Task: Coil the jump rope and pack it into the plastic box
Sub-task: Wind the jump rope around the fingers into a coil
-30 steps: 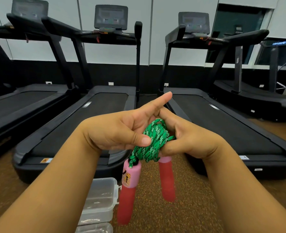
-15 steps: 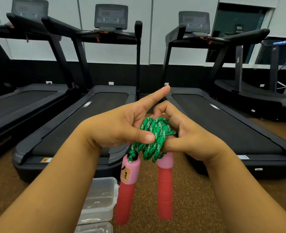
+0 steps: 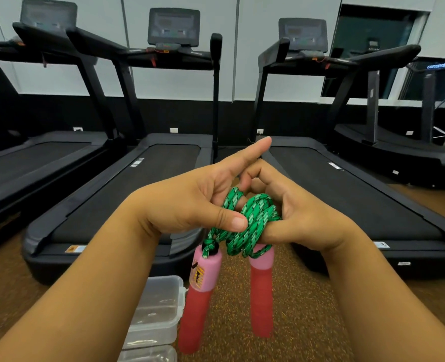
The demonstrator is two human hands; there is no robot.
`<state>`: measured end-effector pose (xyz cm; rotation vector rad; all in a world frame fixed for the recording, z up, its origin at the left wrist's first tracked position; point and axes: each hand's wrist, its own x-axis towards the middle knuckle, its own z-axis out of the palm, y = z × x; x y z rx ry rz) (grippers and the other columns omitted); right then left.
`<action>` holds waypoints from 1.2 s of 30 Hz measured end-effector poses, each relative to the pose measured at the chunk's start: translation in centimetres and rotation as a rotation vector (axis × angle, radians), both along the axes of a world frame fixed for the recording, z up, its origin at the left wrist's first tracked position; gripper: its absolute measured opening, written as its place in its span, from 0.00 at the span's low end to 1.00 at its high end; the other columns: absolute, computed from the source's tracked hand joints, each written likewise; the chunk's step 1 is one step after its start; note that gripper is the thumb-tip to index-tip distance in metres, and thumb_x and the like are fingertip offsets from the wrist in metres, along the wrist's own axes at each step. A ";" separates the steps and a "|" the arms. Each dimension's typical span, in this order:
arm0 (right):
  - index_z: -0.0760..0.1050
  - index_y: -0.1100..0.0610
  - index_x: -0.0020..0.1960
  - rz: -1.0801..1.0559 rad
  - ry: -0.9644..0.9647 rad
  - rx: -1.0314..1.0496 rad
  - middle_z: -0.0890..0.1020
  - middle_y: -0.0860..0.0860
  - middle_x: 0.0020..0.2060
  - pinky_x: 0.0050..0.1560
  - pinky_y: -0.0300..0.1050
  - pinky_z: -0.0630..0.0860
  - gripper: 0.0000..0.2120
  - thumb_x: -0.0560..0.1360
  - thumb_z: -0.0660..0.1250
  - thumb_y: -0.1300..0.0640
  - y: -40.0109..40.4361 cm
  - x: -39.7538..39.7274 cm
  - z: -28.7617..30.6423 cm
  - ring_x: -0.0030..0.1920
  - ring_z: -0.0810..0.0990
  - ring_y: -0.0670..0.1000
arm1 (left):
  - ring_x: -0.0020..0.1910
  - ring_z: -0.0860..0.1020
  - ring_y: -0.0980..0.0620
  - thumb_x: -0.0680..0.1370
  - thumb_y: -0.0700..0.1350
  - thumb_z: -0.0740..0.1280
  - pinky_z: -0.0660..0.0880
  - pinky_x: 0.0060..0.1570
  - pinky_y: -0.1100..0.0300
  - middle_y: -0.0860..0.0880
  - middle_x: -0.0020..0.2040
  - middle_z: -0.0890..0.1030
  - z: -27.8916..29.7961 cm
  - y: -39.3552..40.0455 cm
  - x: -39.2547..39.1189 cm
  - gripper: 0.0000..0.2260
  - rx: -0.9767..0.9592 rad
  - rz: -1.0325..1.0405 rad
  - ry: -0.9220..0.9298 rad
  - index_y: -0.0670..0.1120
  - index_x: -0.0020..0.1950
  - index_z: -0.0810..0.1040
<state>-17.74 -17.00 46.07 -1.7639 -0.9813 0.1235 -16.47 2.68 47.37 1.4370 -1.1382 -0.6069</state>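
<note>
Floor (image 3: 307,322): plastic box (image 3: 156,309), treadmills (image 3: 127,205).

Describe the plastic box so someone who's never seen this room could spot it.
Start at the middle black treadmill and drop to the brown speckled floor at its near end. The clear rectangular plastic box sits there, left of the hanging red-and-pink rope handles, the only see-through thing around.

A row of black treadmills (image 3: 148,194) with grey console screens (image 3: 174,27) stands on a brown speckled floor (image 3: 302,309) against a wall (image 3: 179,82) that is pale above and black below, with a dark window (image 3: 373,53) at the right.
</note>
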 end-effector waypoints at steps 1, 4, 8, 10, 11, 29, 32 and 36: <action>0.65 0.60 0.54 0.000 0.005 -0.011 0.71 0.69 0.50 0.39 0.71 0.72 0.23 0.65 0.67 0.78 0.0 0.0 0.0 0.42 0.74 0.62 | 0.56 0.81 0.49 0.73 0.22 0.62 0.78 0.54 0.56 0.47 0.65 0.75 0.0 0.0 0.0 0.45 0.013 -0.006 -0.011 0.54 0.80 0.45; 0.64 0.65 0.50 -0.008 -0.004 -0.033 0.70 0.70 0.47 0.36 0.69 0.71 0.21 0.63 0.68 0.77 -0.1 0.1 0.2 0.41 0.73 0.63 | 0.54 0.82 0.49 0.74 0.22 0.59 0.79 0.53 0.56 0.48 0.62 0.78 0.0 0.1 -0.1 0.45 0.035 -0.040 -0.002 0.55 0.79 0.43; 0.64 0.62 0.55 -0.013 -0.023 -0.044 0.72 0.70 0.51 0.38 0.63 0.75 0.24 0.65 0.67 0.78 -0.2 0.0 0.2 0.42 0.76 0.66 | 0.60 0.80 0.47 0.74 0.21 0.59 0.77 0.58 0.52 0.45 0.69 0.74 -0.2 -0.1 -0.2 0.46 0.031 -0.035 -0.008 0.57 0.79 0.43; 0.64 0.59 0.61 -0.033 -0.040 -0.040 0.74 0.66 0.53 0.40 0.59 0.76 0.30 0.66 0.68 0.79 -0.2 0.0 0.0 0.43 0.78 0.63 | 0.65 0.76 0.45 0.74 0.23 0.62 0.75 0.61 0.51 0.45 0.74 0.67 -0.1 -0.3 -0.3 0.47 0.025 -0.014 -0.036 0.56 0.79 0.42; 0.65 0.60 0.62 -0.036 -0.048 -0.035 0.74 0.65 0.53 0.41 0.63 0.76 0.30 0.66 0.68 0.80 -0.3 0.1 -0.1 0.44 0.78 0.65 | 0.66 0.75 0.46 0.74 0.24 0.64 0.75 0.61 0.52 0.45 0.74 0.66 -0.1 -0.4 -0.3 0.47 0.027 -0.005 -0.053 0.55 0.79 0.42; 0.68 0.63 0.53 -0.080 -0.164 -0.034 0.73 0.64 0.49 0.42 0.70 0.72 0.18 0.68 0.69 0.73 -0.3 0.6 -0.5 0.46 0.74 0.68 | 0.38 0.78 0.40 0.68 0.33 0.75 0.77 0.41 0.52 0.24 0.38 0.76 -0.6 -0.1 -0.6 0.47 -0.005 0.323 -0.055 0.63 0.77 0.56; 0.68 0.62 0.53 -0.102 -0.170 -0.060 0.74 0.62 0.47 0.40 0.66 0.74 0.17 0.67 0.69 0.72 -0.2 0.7 -0.5 0.44 0.75 0.65 | 0.35 0.81 0.44 0.69 0.34 0.74 0.80 0.37 0.55 0.36 0.37 0.82 -0.6 -0.3 -1.2 0.48 0.022 0.443 -0.223 0.62 0.78 0.53; 0.68 0.60 0.50 -0.161 -0.170 -0.051 0.73 0.63 0.44 0.35 0.58 0.73 0.16 0.67 0.68 0.70 -0.2 1.2 -0.6 0.38 0.74 0.59 | 0.38 0.83 0.38 0.68 0.38 0.74 0.81 0.42 0.42 0.41 0.39 0.83 -1.0 -0.8 -1.8 0.45 0.000 0.647 -0.401 0.61 0.77 0.55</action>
